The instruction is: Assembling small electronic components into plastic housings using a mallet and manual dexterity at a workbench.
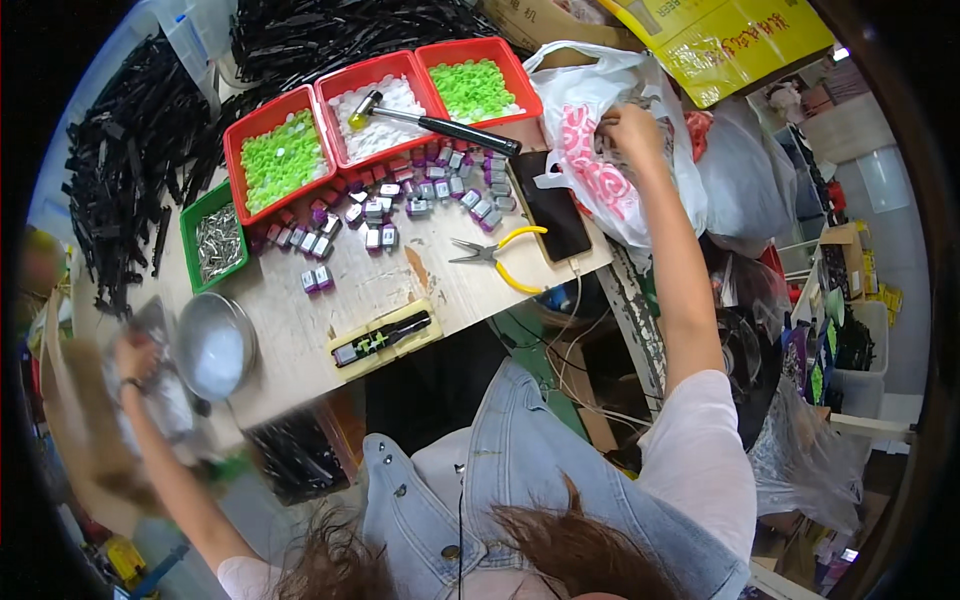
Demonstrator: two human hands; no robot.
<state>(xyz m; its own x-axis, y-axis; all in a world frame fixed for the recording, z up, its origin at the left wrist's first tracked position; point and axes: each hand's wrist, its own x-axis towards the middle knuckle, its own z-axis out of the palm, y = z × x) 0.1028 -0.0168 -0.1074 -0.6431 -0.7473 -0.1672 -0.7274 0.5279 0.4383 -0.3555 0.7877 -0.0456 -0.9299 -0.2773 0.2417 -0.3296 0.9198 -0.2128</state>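
Note:
At the right, my right hand (632, 130) reaches into the mouth of a white plastic bag (575, 75) with pink patterned print. Its fingers curl downward on something I cannot make out. Far to the left, my left hand (137, 357) is smeared by motion over a clear plastic bag (172, 405), beside a round metal bowl (216, 346). Between the hands, a black part with a silver end (382, 338) lies in a cream-coloured holder (432, 335) at the table's front edge. Pliers with yellow handles (497, 256) lie open next to a dark phone (552, 208).
Red trays (233, 150) hold green and white small pieces; a hammer (440, 124) rests across them. A green tray (186, 238) holds metal pins. Several silver-and-purple pieces (380, 210) are scattered below. Black parts (120, 150) pile up at the back left. Cables (590, 370) hang beside the table.

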